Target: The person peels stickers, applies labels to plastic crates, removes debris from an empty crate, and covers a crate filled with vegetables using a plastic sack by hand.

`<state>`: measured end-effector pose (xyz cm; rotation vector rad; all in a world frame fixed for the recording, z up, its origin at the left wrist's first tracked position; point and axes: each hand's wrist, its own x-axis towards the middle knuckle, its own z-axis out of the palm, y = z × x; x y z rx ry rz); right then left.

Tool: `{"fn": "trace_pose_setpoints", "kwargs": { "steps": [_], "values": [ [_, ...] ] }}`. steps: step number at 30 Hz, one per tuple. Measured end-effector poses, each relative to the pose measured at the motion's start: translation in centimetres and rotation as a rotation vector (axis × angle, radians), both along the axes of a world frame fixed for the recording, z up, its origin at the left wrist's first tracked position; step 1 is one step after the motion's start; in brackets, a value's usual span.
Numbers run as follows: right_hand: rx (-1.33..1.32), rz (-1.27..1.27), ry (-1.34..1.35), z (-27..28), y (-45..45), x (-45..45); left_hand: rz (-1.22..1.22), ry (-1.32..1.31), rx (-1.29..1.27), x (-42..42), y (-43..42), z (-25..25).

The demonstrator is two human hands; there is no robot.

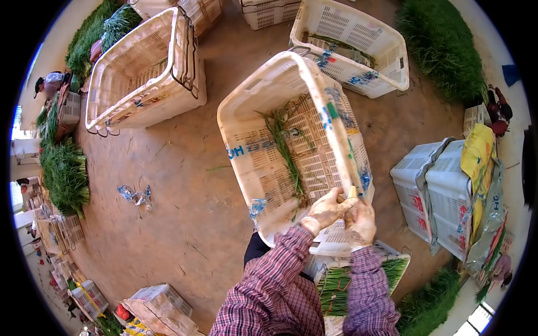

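A large white plastic crate (246,185) with slatted sides and blue lettering is tilted open toward me. Loose green stalks (286,151) lie inside it. Over its near right corner, my left hand (325,210) and my right hand (361,223) come together, fingers closed in a pinch. A small pale yellow piece (352,191) shows at the fingertips beside the rim; its kind is unclear. Whether either hand also grips the rim cannot be told. Below my forearms, a crate holds bundled green stalks (333,288).
Empty white crates stand at the upper left (162,106) and upper right (386,78). Upturned-looking crates (448,179) with a yellow sack (476,154) are at right. Green heaps (443,45) line the edges. Crumpled plastic (135,196) lies on the brown floor (162,235). Other people are at the margins.
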<state>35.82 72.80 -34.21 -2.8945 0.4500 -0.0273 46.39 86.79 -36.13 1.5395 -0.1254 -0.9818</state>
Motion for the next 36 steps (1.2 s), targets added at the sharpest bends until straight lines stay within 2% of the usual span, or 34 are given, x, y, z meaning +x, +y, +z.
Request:
{"fn": "trace_pose_setpoints", "kwargs": {
  "steps": [1, 2, 3, 4, 6, 7, 8, 9, 10, 11, 13, 14, 15, 17, 18, 19, 21, 24, 27, 29, 30, 31, 34, 36],
  "values": [
    [-0.014, -0.003, 0.013, 0.0, -1.2, -0.1, 0.069, 0.051, -0.117, -0.2, 1.6, 0.0],
    [0.003, -0.058, 0.054, 0.2, -2.5, 0.2, 0.235, 0.028, -0.078, -0.7, 3.8, 0.0],
    [0.017, -0.114, 0.099, 0.4, -4.0, 0.4, 0.428, -0.084, -0.008, -2.0, 6.0, -2.9],
    [0.048, -0.169, 0.161, -0.1, -6.0, 0.3, 0.903, 0.249, -0.316, -3.0, 8.0, -6.2],
    [0.096, -0.187, 0.007, -0.4, -7.9, 1.0, 1.220, 0.169, 0.043, -4.7, 13.1, -13.9],
    [0.094, -0.171, -0.035, -0.8, -9.2, 1.5, 1.010, 0.073, 0.606, -5.5, 14.9, -16.8],
    [0.085, -0.152, -0.028, -0.6, -10.3, 2.2, 0.999, 0.260, 0.367, -5.2, 14.7, -16.6],
    [0.126, -0.272, 0.105, -0.2, -11.1, 2.7, 0.972, 0.438, 0.122, -4.6, 14.2, -16.4],
    [0.162, -0.395, 0.240, 0.2, -11.3, 3.0, 0.786, 0.318, 0.252, -4.0, 13.2, -17.4],
    [0.144, -0.384, 0.250, 0.3, -11.3, 3.2, 0.665, 0.187, 0.514, -3.9, 12.3, -18.0],
    [0.304, -0.439, 0.031, 0.4, -11.3, 3.1, 0.898, 0.443, 0.168, -2.9, 12.3, -19.4],
    [0.284, -0.449, 0.012, -1.7, -13.8, 2.5, 1.013, 0.638, 0.029, -1.9, 12.8, -17.2],
    [0.264, -0.460, -0.007, -3.8, -16.6, 1.8, 1.023, 0.632, 0.020, -1.3, 13.1, -17.8],
    [0.432, -0.730, -0.076, -6.5, -20.6, 0.7, 0.648, 0.483, -0.008, -1.3, 13.2, -20.1],
    [0.473, -0.784, -0.109, -6.7, -20.6, 0.8, 0.738, 0.603, -0.055, -1.0, 12.6, -21.5],
    [0.472, -0.788, -0.131, -7.2, -20.6, 0.9, 0.726, 0.589, -0.066, -0.6, 12.2, -22.0],
    [0.515, -0.713, -0.187, -6.9, -20.3, -0.7, 0.947, 0.471, 0.034, -1.3, 11.8, -21.9],
    [0.636, -0.683, -0.223, -2.9, -16.9, -0.3, 0.980, 0.412, -0.009, 0.6, 14.6, -15.2],
    [0.729, -0.697, -0.177, -0.3, -15.1, -2.2, 0.931, 0.291, -0.028, 0.8, 17.1, -11.1],
    [0.744, -0.785, -0.251, 3.8, -11.4, -2.9, 0.901, 0.308, -0.058, 0.9, 18.2, -4.1],
    [0.756, -0.827, -0.318, 4.9, -10.8, -4.7, 0.895, 0.292, -0.071, 0.2, 19.0, -2.0],
    [0.795, -0.829, -0.267, 8.2, -9.2, -5.6, 0.889, 0.277, -0.086, -0.9, 19.6, -0.5],
    [0.702, -0.824, -0.312, 13.4, -9.4, -12.1, 0.866, 0.220, -0.055, -4.6, 20.8, 4.5],
    [0.926, -0.773, -0.307, 15.9, -9.1, -14.8, 0.894, 0.177, -0.110, -6.6, 20.9, 7.3]
  ]
}}
